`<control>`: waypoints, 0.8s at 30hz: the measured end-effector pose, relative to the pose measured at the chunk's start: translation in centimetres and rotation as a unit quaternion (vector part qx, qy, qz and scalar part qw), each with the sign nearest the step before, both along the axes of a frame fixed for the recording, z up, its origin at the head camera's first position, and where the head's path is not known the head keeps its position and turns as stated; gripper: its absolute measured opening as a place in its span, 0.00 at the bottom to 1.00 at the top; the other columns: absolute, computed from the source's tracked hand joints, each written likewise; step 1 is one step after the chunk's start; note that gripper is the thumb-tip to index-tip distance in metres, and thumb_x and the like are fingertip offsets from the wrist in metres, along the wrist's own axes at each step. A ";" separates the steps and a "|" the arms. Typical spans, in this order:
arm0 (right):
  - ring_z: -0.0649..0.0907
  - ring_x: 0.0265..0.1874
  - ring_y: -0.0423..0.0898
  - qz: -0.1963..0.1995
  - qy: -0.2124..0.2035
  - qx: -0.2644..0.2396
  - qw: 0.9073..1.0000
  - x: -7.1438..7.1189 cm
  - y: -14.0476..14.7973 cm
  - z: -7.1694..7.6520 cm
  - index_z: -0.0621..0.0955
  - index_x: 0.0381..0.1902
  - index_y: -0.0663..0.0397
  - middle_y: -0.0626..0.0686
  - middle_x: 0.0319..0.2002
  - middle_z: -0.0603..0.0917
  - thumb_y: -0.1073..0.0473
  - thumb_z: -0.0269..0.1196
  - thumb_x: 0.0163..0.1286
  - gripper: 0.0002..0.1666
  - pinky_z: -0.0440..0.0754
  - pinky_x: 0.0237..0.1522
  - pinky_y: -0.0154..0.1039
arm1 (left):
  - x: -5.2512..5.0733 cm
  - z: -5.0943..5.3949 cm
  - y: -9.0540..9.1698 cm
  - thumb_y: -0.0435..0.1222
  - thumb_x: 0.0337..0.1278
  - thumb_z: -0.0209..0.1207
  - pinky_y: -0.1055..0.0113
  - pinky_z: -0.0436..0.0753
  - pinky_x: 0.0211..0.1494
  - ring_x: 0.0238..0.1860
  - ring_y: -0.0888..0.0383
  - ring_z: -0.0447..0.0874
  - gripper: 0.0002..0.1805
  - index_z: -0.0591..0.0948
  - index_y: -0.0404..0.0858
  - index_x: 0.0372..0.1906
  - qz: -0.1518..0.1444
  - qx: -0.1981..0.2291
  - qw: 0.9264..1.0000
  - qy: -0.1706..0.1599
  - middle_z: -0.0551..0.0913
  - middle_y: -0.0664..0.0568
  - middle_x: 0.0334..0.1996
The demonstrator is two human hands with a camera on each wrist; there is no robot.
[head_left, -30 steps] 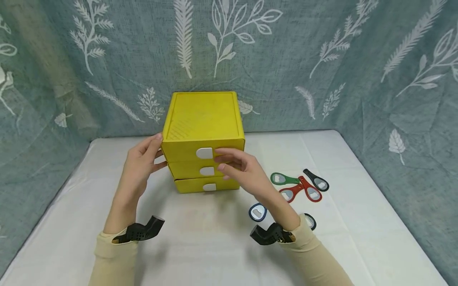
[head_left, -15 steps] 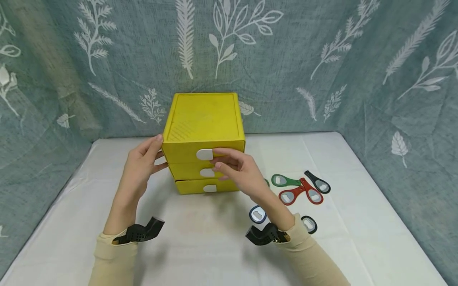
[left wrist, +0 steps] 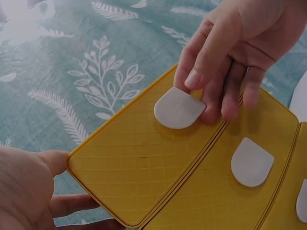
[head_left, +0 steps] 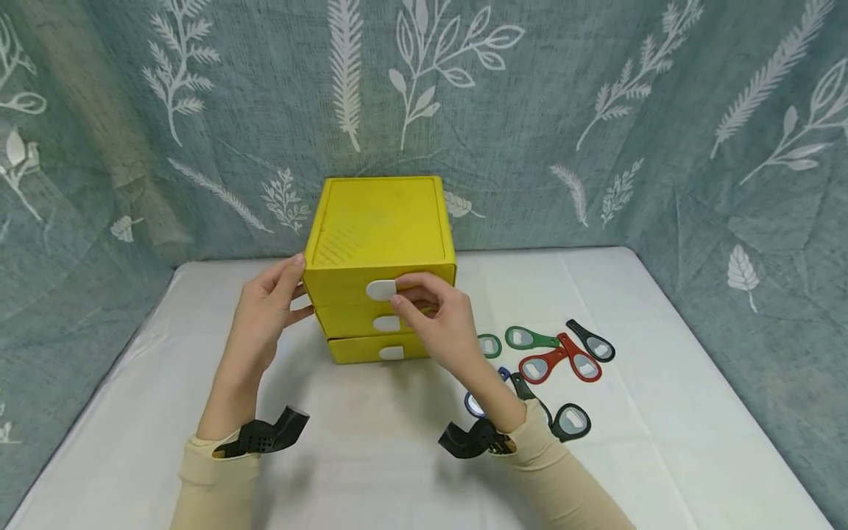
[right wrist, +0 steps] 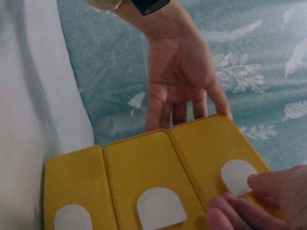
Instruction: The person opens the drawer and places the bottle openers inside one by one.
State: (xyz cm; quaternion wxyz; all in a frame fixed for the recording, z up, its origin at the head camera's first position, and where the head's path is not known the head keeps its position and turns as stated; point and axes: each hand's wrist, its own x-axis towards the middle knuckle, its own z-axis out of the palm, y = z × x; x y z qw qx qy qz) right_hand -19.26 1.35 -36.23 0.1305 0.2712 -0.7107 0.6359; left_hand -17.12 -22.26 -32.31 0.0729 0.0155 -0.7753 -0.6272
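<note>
Apparently nothing is open: I see the yellow box (head_left: 380, 221) at the counter's (head_left: 662, 442) far middle, its drawers (head_left: 354, 321) seemingly closed. The left hand (head_left: 263, 305) touches its left side, fingers extended. The right hand (head_left: 442, 318) bends its fingers at the top white tab (head_left: 380, 290); whether it pinches, I cannot tell. Bottle openers (head_left: 532, 338) lie outside, right.

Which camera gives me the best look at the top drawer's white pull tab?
The left wrist view: the white pull tab shows large and nearly whole, with the right hand at its edge. The head view shows it small; in the right wrist view, that hand overlaps its edge.
</note>
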 end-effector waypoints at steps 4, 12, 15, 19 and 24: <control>0.85 0.26 0.50 -0.015 0.002 -0.048 0.999 -0.3 -0.8 -0.1 0.85 0.41 0.62 0.54 0.31 0.87 0.63 0.68 0.66 0.08 0.86 0.30 0.40 | 0.1 0.0 0.0 0.57 0.71 0.47 0.52 0.80 0.53 0.62 0.46 0.74 0.35 0.68 0.38 0.72 0.007 -0.004 1.000 0.000 0.72 0.42 0.64; 0.86 0.23 0.57 -0.040 -0.049 -0.089 0.994 -0.3 -1.4 0.6 0.87 0.37 0.65 0.59 0.30 0.87 0.65 0.71 0.62 0.08 0.87 0.29 0.45 | -0.1 0.1 0.1 0.57 0.72 0.47 0.51 0.80 0.53 0.63 0.45 0.73 0.35 0.68 0.38 0.72 0.013 -0.002 1.000 0.008 0.72 0.42 0.64; 0.86 0.24 0.57 -0.038 -0.076 -0.090 0.992 -0.3 -1.3 0.7 0.88 0.37 0.64 0.57 0.30 0.87 0.63 0.72 0.61 0.09 0.87 0.30 0.47 | -0.1 0.0 0.1 0.56 0.72 0.47 0.52 0.80 0.52 0.62 0.46 0.74 0.34 0.68 0.38 0.72 0.016 -0.001 1.000 0.006 0.72 0.42 0.63; 0.85 0.23 0.58 -0.033 -0.093 -0.084 0.992 -0.3 -1.1 0.6 0.89 0.37 0.63 0.55 0.29 0.87 0.62 0.72 0.62 0.09 0.86 0.29 0.48 | -0.1 -0.1 0.2 0.56 0.72 0.47 0.54 0.81 0.51 0.61 0.46 0.75 0.34 0.69 0.39 0.71 0.020 0.000 1.000 0.001 0.72 0.42 0.63; 0.78 0.18 0.64 -0.025 -0.108 -0.067 0.992 -0.5 -0.6 0.5 0.88 0.38 0.65 0.58 0.29 0.87 0.65 0.71 0.62 0.08 0.81 0.19 0.39 | 0.0 -0.1 0.3 0.57 0.71 0.47 0.54 0.81 0.52 0.61 0.46 0.75 0.35 0.69 0.38 0.71 0.022 -0.005 1.000 -0.001 0.73 0.42 0.63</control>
